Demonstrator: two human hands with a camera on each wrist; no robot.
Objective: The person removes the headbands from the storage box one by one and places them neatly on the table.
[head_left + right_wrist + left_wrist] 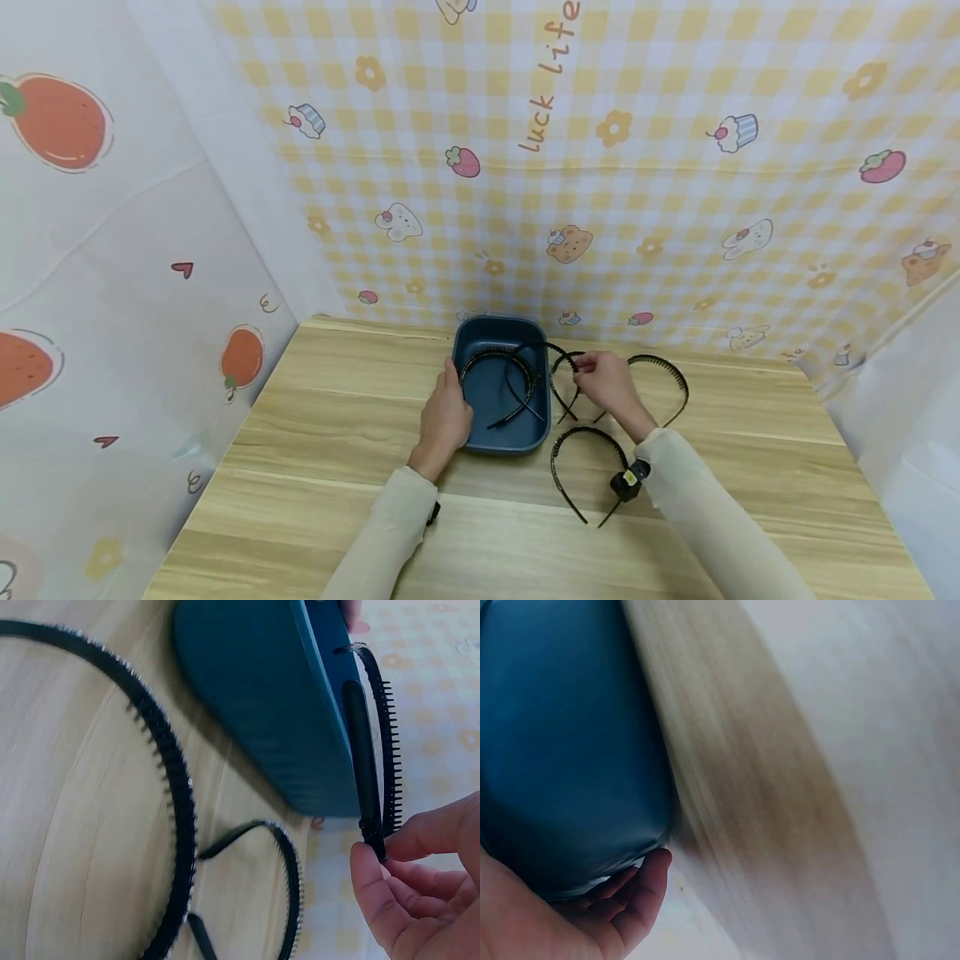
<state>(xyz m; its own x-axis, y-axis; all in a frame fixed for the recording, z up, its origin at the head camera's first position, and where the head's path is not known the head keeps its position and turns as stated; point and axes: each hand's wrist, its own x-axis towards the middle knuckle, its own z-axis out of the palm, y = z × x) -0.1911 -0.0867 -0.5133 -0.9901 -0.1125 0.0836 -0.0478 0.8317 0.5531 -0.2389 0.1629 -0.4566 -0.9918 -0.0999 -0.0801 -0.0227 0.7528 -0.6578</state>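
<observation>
A dark blue rectangular bin (pixel 500 450) stands on the table, its opening facing up. My left hand (pixel 446 414) grips its left side, fingers bent at the rim in the left wrist view. Inside lies a black toothed headband (pixel 487 352). Between thumb and fingers, my right hand (pixel 606 383) pinches one end of another black headband (pixel 388 735). That headband arches over the bin's right rim, its far end within the bin. In the right wrist view, its comb teeth point outward.
Right of the bin, a headband (pixel 556 386) lies partly behind the held one. Another headband (pixel 684 385) lies farther right, partly covered by my right arm, and one more headband (pixel 556 471) lies in front. A checked cloth wall (pixel 525 250) rises close behind the bin.
</observation>
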